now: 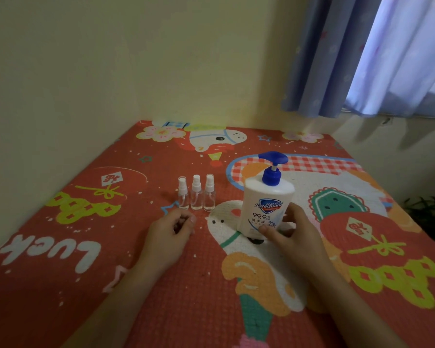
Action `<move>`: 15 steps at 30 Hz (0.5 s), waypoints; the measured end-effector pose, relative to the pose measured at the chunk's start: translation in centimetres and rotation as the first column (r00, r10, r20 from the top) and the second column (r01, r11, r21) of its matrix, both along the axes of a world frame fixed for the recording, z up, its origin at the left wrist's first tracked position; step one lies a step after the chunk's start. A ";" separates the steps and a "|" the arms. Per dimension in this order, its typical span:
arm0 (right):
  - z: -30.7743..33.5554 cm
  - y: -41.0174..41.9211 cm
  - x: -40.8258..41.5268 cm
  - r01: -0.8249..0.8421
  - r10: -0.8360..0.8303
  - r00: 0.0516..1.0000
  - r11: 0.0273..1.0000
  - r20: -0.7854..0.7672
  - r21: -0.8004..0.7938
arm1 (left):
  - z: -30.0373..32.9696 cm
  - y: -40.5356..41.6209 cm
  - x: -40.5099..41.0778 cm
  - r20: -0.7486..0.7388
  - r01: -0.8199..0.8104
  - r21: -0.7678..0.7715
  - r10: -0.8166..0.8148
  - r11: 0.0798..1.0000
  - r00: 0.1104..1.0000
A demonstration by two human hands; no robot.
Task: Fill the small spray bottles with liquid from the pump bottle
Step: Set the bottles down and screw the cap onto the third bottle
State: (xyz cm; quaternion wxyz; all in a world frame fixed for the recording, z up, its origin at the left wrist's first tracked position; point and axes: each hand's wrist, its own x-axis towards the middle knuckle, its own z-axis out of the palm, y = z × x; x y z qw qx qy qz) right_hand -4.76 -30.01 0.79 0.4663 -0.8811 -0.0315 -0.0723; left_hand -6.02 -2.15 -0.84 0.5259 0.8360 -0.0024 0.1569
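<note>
A white pump bottle (265, 202) with a blue pump head stands upright on the red patterned mat (60, 247). My right hand (293, 233) is wrapped around its lower part, thumb across the front. Three small clear spray bottles with white caps stand in a row just left of it: the left one (183, 194), the middle one (196, 193) and the right one (209, 193). My left hand (170, 233) rests on the mat just in front of them, fingers loosely curled, holding nothing and not touching them.
The mat lies in a corner against a pale yellow wall (111, 59) at the left and back. A blue curtain (362, 54) hangs at the upper right. Something dark green (427, 209) shows past the mat's right edge.
</note>
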 end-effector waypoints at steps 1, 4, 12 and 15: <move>0.1 0.1 0.1 -0.035 0.035 0.999 0.999 -0.003 0.027 | 0.0 0.0 0.0 -0.002 -0.002 -0.005 0.002 1.000 1.000; 0.3 0.5 0.3 -0.095 0.096 0.995 0.992 -0.004 0.081 | 0.0 0.1 0.0 -0.001 -0.008 -0.026 0.008 1.000 1.000; 0.2 1.2 1.7 -0.110 0.116 0.993 0.980 -0.023 0.168 | 0.1 0.0 0.0 -0.013 -0.017 -0.037 0.017 0.999 1.000; 0.3 1.7 2.5 -0.115 0.121 0.992 0.978 -0.023 0.175 | 0.0 0.0 0.0 -0.014 -0.014 -0.049 0.013 0.999 1.000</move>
